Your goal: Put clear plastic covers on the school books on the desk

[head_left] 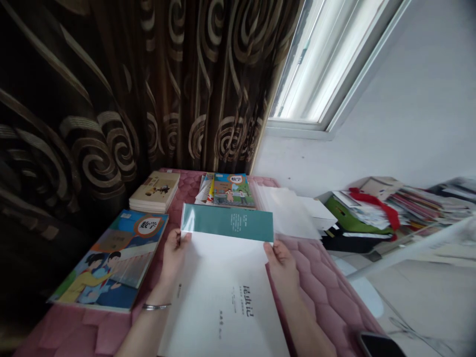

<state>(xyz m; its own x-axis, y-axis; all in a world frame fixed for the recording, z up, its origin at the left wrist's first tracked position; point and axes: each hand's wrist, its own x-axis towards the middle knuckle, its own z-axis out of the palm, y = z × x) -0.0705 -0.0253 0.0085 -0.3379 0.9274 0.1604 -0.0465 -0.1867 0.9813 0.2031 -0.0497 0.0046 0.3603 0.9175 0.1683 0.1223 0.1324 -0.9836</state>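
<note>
Between my two hands is an open book (208, 282) with a white title page and a green cover flap (226, 221) at its far end. A shiny, clear film seems to lie over the flap. My left hand (176, 250) pinches the book's left edge where flap and page meet. At the opposite edge, my right hand (279, 258) grips the same fold with thumb on top. Left of the book lies a blue math textbook (115, 258) with two drawn children on its cover. Clear plastic sheets (286, 210) are spread beyond my right hand.
A stack of tan books (154, 193) stands at the far left of the pink quilted surface (316, 277). Another math textbook (232, 188) lies at the back. A phone-like dark object (381, 343) is at lower right. Beyond are piled papers (420, 201), curtains (178, 89) and a window (308, 64).
</note>
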